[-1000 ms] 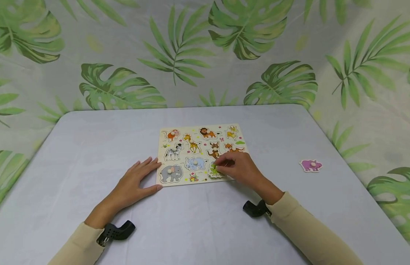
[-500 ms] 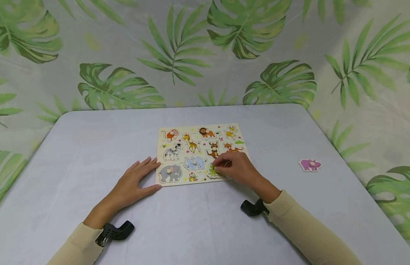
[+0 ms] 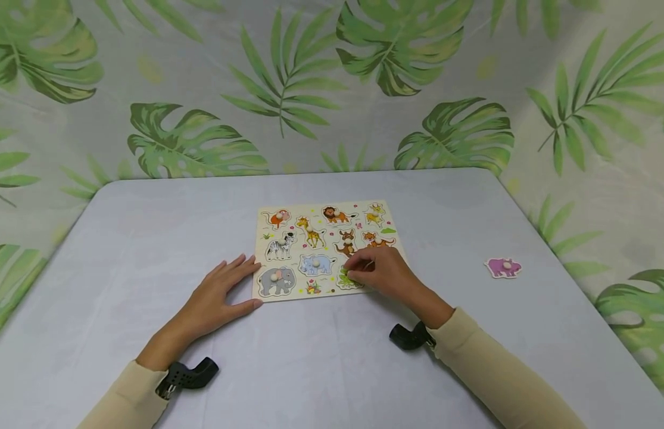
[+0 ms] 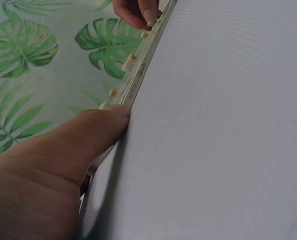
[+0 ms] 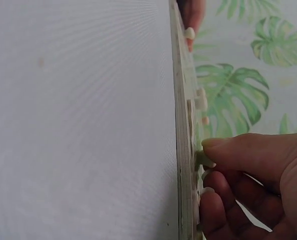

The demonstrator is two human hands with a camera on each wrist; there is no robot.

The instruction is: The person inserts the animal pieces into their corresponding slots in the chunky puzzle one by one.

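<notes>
A wooden animal knob puzzle board (image 3: 332,244) lies flat on the table. My left hand (image 3: 212,298) rests against its left edge, fingers spread and thumb at the near-left corner; the thumb also shows on the rim in the left wrist view. At the board's near-right part, my right hand (image 3: 385,273) pinches the small knob of a green puzzle piece (image 3: 346,279), whose animal is mostly covered by the fingers. In the right wrist view the thumb and a finger hold the green knob (image 5: 204,160). The piece sits at its place on the board.
A purple hippo piece (image 3: 504,267) with a knob lies on the white table (image 3: 310,369), right of the board. Seated pieces include the elephant (image 3: 277,281), blue rhino (image 3: 316,265) and zebra (image 3: 280,246). A leaf-print cloth (image 3: 289,77) hangs behind the table.
The green piece has shifted slightly left and sunk from a raised position to lie about level with the board, with my right hand still on its knob. My left hand has stayed put.
</notes>
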